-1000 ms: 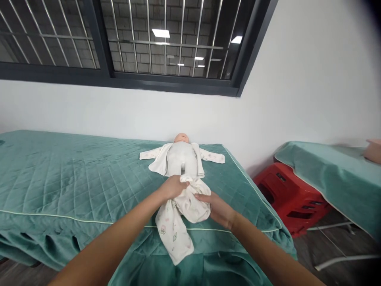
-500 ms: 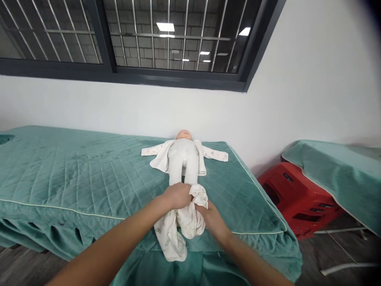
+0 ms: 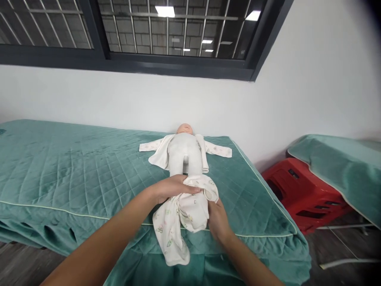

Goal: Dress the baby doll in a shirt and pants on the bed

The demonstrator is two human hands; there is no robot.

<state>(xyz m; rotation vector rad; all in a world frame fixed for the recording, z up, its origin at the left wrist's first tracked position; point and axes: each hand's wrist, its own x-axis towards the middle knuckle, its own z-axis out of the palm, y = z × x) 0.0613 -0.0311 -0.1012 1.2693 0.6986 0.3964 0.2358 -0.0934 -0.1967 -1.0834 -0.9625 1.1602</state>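
Pants & doll, bed edge. Printed white pants (prob.) are now spreading wider at the top than approx. 0.5 s ago, when the cloth was bunching tight by the R hand. A rounded fold is now standing out at the upper R, & the top is overlapping the lower ends of the doll's 2 legs. L thumb is now lying across the cloth. Meaning for the work, my read: the bunch is loosening & the top edge is getting easier to handle; whether any foot is sitting inside, can't tell, feet being hidden.

Hands: L hand is mostly closed, pinching the upper pants, thumb on top, fingers going out of sight behind. R hand is half curled at the R side, seemingly gripping the cloth from below; fingertips hidden, so exact hold unclear.

Position: pants are sitting between the 2 hands, touching both, nearer the person than the doll's body. 1 printed leg is hanging down over the front edge of the green bedcover, below the L hand. Doll is lying beyond the hands, legs pointing toward the person, white jacket lying open under it, 2 sleeves stretching out sideways.
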